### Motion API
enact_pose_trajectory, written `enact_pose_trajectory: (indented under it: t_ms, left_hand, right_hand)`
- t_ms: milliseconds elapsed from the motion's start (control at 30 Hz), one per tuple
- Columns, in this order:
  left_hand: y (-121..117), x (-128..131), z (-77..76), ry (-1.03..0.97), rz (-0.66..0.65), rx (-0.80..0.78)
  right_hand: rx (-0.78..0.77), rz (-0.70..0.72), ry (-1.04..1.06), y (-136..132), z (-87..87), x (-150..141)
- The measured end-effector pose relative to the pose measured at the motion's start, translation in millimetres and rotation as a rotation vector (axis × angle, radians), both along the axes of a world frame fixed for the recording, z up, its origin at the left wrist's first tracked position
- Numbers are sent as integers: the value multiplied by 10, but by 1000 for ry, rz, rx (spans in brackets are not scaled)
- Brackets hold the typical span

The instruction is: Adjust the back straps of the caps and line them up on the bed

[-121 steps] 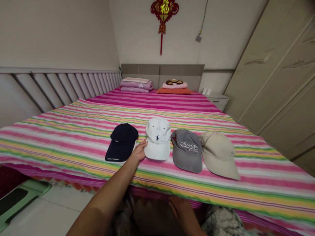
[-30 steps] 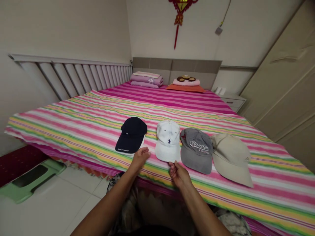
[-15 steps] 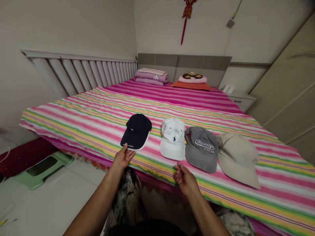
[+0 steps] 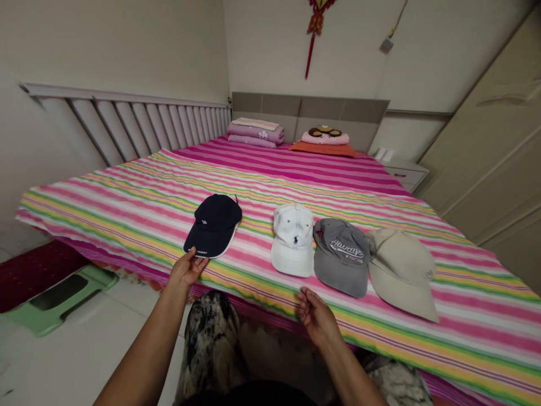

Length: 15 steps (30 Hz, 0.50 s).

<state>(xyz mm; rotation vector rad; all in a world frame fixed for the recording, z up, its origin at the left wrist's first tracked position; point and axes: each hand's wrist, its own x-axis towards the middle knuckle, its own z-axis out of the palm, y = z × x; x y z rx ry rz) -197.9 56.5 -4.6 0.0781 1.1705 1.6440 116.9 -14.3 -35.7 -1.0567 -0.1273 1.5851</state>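
My left hand (image 4: 186, 269) grips the brim of a navy baseball cap (image 4: 214, 224), thumb on top and fingers beneath the edge. The cap lies at the left on the striped bedspread, its brim pointing toward me. My right hand (image 4: 316, 316) is loosely curled with nothing in it, just in front of a white baseball cap (image 4: 293, 239) and apart from it. To the right of the white cap sits a grey baseball cap (image 4: 341, 256) with lettering. A beige baseball cap (image 4: 403, 270) is at the right end, touching the grey one.
The caps lie near the front edge of a bed (image 4: 139, 206) with a striped cover. Folded purple bedding (image 4: 256, 134) and an orange pillow (image 4: 323, 149) are by the headboard (image 4: 338, 113). A railing (image 4: 127, 121) runs along the left; a green stool (image 4: 63, 296) stands on the floor.
My left hand has slid the navy cap leftward, widening its gap from the white cap. My right hand stays almost in place. The whole view has shifted slightly.
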Motion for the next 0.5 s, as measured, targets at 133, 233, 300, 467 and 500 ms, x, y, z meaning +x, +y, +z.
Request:
enact_pose_trajectory:
  t_ms: [133, 233, 300, 467, 500]
  left_hand:
    - [-5, -76, -46, 96, 101, -38]
    - [-25, -21, -95, 199, 216, -51]
    - [-44, 27, -109, 251, 239, -45]
    - [-72, 62, -24, 280, 197, -9]
    - [-68, 62, 12, 271, 190, 8]
  right_hand:
    - [14, 6, 1, -2, -24, 7]
    - [21, 2, -3, -4, -32, 6]
    - [24, 2, -7, -6, -32, 5]
    - [33, 20, -19, -15, -16, 7]
    - [34, 25, -24, -18, -14, 7]
